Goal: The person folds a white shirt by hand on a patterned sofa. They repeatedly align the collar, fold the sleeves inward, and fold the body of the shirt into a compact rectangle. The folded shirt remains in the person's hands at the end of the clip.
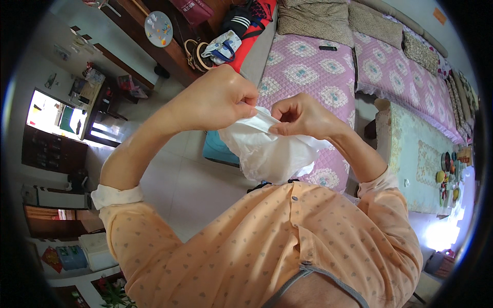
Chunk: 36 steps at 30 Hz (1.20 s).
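Both hands hold up a thin white cloth item (265, 154), pinched at its upper edge, in front of the person's chest. My left hand (219, 98) has its fingers curled and the thumb pressed on the edge. Close beside it, my right hand (304, 117) grips the same edge between thumb and bent fingers. The white fabric hangs down in loose folds below both hands; whether it is a garment cannot be told. Behind it lies a purple quilted cover with white flowers (300, 73) on a sofa, and part of a blue box-like thing (219, 148) shows.
A dark phone-like object (328, 48) lies on the sofa cover near patterned cushions (314, 23). Bags (223, 48) are piled at the top. On the right stands a cloth-covered table (408, 154) with fruit and jars. A round fan-like disc (158, 29) is at upper left.
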{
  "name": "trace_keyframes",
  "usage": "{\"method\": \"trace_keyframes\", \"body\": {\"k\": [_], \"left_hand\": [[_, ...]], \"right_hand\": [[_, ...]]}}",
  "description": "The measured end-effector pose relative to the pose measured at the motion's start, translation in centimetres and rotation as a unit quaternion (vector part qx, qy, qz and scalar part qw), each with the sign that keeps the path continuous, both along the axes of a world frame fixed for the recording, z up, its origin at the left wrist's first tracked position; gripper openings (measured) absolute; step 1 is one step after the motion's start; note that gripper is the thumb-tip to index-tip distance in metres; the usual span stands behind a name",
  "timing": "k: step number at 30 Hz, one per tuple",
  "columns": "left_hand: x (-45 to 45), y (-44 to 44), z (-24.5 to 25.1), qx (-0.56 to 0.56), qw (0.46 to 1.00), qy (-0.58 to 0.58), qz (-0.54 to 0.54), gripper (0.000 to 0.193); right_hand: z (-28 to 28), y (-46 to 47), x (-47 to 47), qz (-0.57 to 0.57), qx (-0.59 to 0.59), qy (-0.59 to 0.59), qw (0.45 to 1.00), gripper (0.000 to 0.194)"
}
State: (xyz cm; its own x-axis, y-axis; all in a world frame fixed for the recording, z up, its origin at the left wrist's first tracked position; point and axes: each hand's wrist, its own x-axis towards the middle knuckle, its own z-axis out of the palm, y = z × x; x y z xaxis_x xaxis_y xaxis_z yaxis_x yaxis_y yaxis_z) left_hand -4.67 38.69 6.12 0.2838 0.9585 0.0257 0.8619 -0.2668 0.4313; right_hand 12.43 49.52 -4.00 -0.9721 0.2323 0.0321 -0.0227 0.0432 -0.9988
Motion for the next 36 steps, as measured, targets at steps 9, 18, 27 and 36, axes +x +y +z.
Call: {"method": "trace_keyframes", "body": {"k": [9, 18, 27, 36], "left_hand": [[0.4, 1.6, 0.0, -0.227, 0.969, -0.09, 0.047, 0.022], [-2.8, 1.6, -0.9, -0.221, 0.961, -0.11, 0.122, 0.014], [-4.1, 1.6, -2.3, -0.215, 0.948, -0.23, 0.05, 0.013], [-2.6, 2.2, -3.3, -0.276, 0.911, -0.299, 0.066, 0.015]], "right_hand": [[-0.4, -0.3, -1.2, 0.01, -0.072, 0.061, 0.995, 0.012], [-1.6, 1.2, -0.6, 0.005, -0.096, 0.01, 0.995, 0.011], [-1.5, 1.4, -1.2, -0.011, -0.161, 0.003, 0.987, 0.005], [-2.2, 1.3, -1.5, -0.04, -0.186, 0.02, 0.981, 0.008]]}}
